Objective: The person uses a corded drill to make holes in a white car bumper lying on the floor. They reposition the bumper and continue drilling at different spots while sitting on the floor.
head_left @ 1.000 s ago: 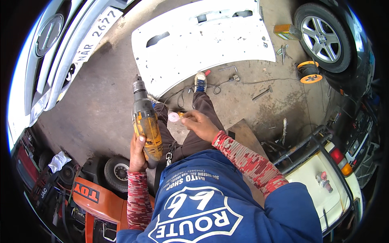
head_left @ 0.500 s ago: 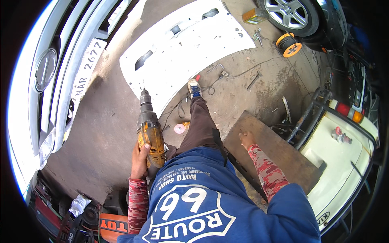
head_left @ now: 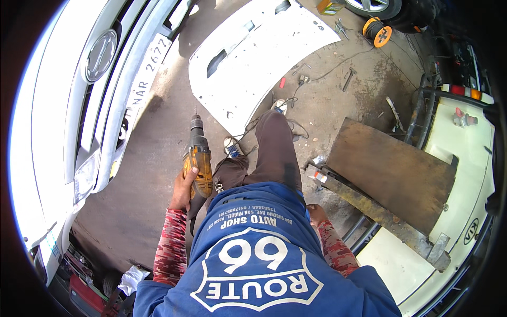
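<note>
Left hand (head_left: 182, 191): ok so we're grasping a yellow-and-black power drill (head_left: 202, 177) with this one, thumb showing on its side
Drill spot: we're holding it just left of centre, and its thin bit is pointing toward the top of the frame
Right hand (head_left: 317, 214): we're resting it by our hip, lower right of centre; the fingers are mostly hiding, so we can't tell if it's clenched or grasping anything
White metal panel with dark cut-outs (head_left: 253, 61): lying on the grey concrete floor (head_left: 132, 174), upper middle, while our blue-laced white sneakers (head_left: 233, 148) are standing near its lower edge
Right side: a flat brown rectangular board (head_left: 391, 174) is sitting beside a long grimy metal beam (head_left: 369, 198)
Upper right: we're also spotting an orange-and-black cable reel (head_left: 382, 36) and a dark metal hammer (head_left: 348, 79)
Left edge: a white vehicle front (head_left: 55, 105) is filling it
</note>
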### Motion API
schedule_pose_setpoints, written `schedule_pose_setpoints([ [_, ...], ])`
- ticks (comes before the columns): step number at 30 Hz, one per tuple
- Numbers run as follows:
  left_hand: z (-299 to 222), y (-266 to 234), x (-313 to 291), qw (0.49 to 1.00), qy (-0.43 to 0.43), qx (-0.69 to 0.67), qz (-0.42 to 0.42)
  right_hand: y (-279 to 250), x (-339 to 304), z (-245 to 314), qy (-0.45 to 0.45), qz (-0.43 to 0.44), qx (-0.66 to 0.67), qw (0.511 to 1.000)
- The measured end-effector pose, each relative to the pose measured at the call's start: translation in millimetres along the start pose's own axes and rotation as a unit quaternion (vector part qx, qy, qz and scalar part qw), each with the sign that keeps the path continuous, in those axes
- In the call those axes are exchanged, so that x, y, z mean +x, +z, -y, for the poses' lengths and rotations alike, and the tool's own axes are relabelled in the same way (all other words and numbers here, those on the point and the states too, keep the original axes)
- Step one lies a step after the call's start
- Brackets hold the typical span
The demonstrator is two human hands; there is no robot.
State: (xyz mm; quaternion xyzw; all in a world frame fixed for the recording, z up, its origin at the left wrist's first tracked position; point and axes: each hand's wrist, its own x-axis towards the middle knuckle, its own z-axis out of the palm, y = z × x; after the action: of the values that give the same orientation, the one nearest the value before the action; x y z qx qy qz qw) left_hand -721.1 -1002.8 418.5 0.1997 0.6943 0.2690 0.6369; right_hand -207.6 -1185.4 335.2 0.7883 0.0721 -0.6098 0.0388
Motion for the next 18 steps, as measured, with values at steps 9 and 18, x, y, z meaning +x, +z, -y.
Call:
schedule_pose_setpoints([
  [9,14.5,10.1,17.9,0.997,-0.076,0.024,0.018,10.3,21.4,21.3,-0.066,-0.026,0.142,0.987],
  [18,-19.3,52.6,100.7,0.979,-0.096,0.177,-0.027,-0.3,110.1,121.4,-0.068,0.004,0.11,0.992],
])
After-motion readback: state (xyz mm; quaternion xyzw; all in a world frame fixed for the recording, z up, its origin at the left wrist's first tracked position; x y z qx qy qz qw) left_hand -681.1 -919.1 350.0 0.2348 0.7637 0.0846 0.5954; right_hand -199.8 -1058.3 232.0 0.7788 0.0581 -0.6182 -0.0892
